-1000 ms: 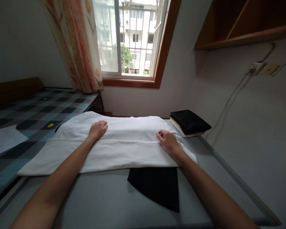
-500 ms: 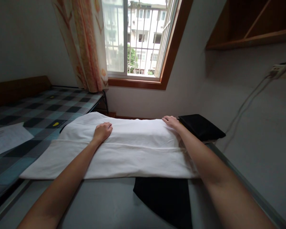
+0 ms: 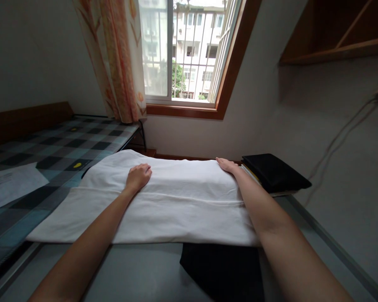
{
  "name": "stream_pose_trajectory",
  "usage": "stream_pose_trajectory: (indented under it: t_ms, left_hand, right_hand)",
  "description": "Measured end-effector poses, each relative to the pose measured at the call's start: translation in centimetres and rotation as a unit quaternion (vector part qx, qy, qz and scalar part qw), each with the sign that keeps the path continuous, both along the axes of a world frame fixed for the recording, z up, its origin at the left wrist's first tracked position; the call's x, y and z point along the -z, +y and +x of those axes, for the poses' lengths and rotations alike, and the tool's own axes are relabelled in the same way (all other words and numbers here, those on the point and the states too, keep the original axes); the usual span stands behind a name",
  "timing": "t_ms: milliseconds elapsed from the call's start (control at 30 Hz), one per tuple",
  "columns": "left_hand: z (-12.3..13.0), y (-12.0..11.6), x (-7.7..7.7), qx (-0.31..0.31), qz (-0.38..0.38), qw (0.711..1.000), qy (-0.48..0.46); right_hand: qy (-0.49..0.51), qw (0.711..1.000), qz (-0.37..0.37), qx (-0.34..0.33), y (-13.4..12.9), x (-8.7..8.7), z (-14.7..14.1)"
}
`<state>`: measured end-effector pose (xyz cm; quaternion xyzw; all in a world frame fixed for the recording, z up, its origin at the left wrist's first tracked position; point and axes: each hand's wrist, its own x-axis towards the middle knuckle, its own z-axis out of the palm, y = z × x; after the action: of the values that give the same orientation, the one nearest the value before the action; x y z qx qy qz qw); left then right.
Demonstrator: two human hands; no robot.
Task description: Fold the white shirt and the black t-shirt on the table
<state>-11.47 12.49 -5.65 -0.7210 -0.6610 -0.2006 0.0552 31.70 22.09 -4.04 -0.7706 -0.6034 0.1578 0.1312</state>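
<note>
A white cloth (image 3: 182, 218), perhaps a garment, lies spread across a grey tabletop (image 3: 138, 268), with a long crease running from side to side. On its left part rests my left hand (image 3: 139, 176), fingers curled and closed on the fabric; a bit of pale material shows beside the thumb. At the cloth's far right edge my right hand (image 3: 227, 165) lies flat, its fingers stretched out and pressed together. A black piece of fabric (image 3: 222, 268) sticks out from under the near edge of the cloth.
Right of my right hand a black flat case (image 3: 274, 172) sits on books or papers. At left stands a bed with a checked cover (image 3: 107, 138), holding a sheet of paper (image 3: 15, 184). A curtain (image 3: 119, 63) and window are ahead; a shelf (image 3: 340, 52) juts from the wall.
The view has shifted slightly, so everything sits a little further right and lower. Against the cloth, both hands stay nearly where they were; the right one looks flatter.
</note>
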Motion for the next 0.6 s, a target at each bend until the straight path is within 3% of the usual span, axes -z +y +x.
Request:
stream_pose_trajectory:
  t_ms: [100, 267, 600]
  left_hand:
    - [0.1, -0.1, -0.1, -0.007, -0.002, 1.000, -0.002]
    - [0.2, -0.2, -0.2, -0.009, -0.001, 1.000, -0.005]
    - [0.3, -0.2, -0.3, -0.012, -0.003, 1.000, -0.006]
  right_hand:
    - [0.072, 0.996, 0.024, 0.038, 0.4, -0.2, -0.1]
    - [0.138, 0.987, 0.076, 0.043, 0.6, -0.3, -0.3]
    - [0.261, 0.941, 0.183, 0.114, 0.4, -2.2, -1.4]
